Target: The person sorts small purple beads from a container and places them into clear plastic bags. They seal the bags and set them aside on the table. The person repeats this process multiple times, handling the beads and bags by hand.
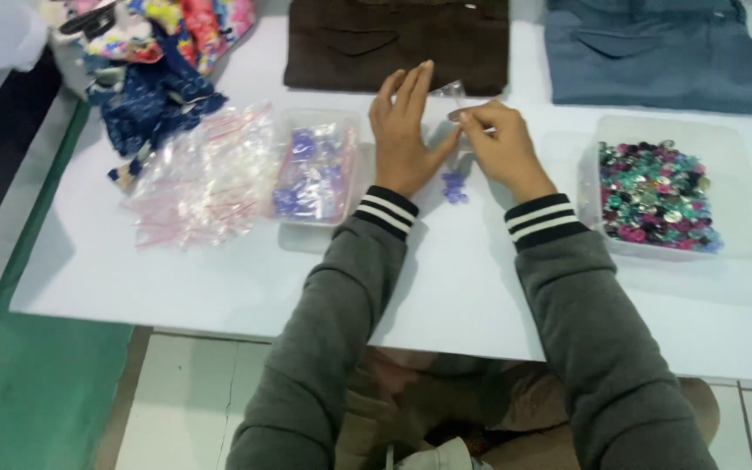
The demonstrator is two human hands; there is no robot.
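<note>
Both my hands hold a small clear plastic bag above the white table. My left hand has its fingers stretched flat along the bag's left side. My right hand pinches the bag's top edge between thumb and fingers. A few small purple buttons lie on the table between my wrists. A clear tray at the right holds many mixed coloured buttons. Left of my left hand, another clear tray holds small bags filled with purple buttons.
A loose heap of empty clear zip bags lies at the left. Patterned cloth scraps are piled at the back left. Folded brown trousers and folded blue trousers lie along the far edge.
</note>
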